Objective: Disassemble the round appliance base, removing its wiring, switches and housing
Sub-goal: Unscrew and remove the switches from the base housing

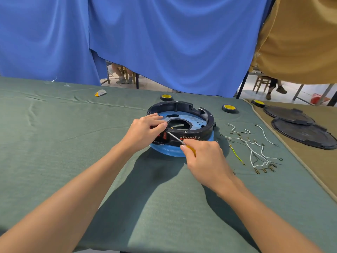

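The round appliance base [193,117], a black plastic ring on a blue metal plate, lies on the green cloth in the middle of the table. My left hand [144,130] grips its near left rim, fingers curled over a red switch block [165,136]. My right hand [204,157] holds a screwdriver [177,140] with a yellow handle; its metal tip points at the rim next to the switch block, just under my left thumb. Loose white wires [255,148] and a yellow-green wire [237,155] lie on the cloth to the right of the base.
Two black-and-yellow tape rolls [166,97] [228,108] stand behind the base, a third [257,102] at the tan cloth's edge. Two black round covers [299,132] lie at the right. A small grey and orange piece [100,92] lies far left. Blue curtains hang behind.
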Demonstrator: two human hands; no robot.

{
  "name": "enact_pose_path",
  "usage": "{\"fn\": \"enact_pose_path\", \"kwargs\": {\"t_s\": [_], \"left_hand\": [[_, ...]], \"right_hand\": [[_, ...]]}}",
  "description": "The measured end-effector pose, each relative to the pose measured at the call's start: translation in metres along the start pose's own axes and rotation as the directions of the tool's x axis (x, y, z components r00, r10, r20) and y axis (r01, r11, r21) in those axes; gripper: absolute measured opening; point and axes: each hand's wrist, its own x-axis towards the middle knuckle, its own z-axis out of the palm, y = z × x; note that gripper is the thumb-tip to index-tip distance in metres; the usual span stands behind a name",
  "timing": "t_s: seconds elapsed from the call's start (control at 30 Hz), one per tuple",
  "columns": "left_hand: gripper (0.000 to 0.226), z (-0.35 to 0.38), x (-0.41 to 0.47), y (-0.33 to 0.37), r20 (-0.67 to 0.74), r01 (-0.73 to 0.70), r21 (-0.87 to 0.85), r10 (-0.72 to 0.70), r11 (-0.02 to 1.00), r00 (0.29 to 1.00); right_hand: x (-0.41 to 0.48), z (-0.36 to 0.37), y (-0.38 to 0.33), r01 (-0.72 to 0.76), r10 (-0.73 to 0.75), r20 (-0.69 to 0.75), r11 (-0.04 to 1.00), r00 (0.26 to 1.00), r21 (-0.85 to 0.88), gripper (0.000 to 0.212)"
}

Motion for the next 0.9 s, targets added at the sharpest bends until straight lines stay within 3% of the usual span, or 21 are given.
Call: {"fn": "enact_pose_path", "kwargs": {"t_s": [0.17,0.37,0.47,0.63,0.9], "left_hand": [[0.024,0.001,0.0,-0.002,-0.004,-0.003,-0.01,0.003,1.0,1.0],[0.024,0.008,0.0,-0.007,-0.054,-0.017,-0.06,0.013,0.998,0.998],[0.023,0.014,0.0,-0.011,-0.106,-0.036,-0.079,0.027,0.996,0.994],[0.023,0.03,-0.007,-0.014,-0.261,-0.088,-0.134,0.05,0.987,0.964],[0.023,0.034,-0.008,-0.015,-0.289,-0.105,-0.129,0.064,0.986,0.955]], "right_hand": [[0.007,-0.006,-0.009,0.057,-0.049,0.05,0.986,0.998,-0.156,0.024],[-0.005,0.006,-0.005,0.023,-0.021,0.021,0.996,1.0,-0.085,0.021],[-0.016,0.024,-0.005,0.035,-0.038,-0.019,0.989,0.999,-0.141,0.017],[-0.022,0.036,-0.003,0.032,-0.031,0.009,0.958,0.999,-0.285,0.033],[-0.022,0.027,-0.013,0.016,0.015,0.086,0.939,0.996,-0.343,0.036]]}}
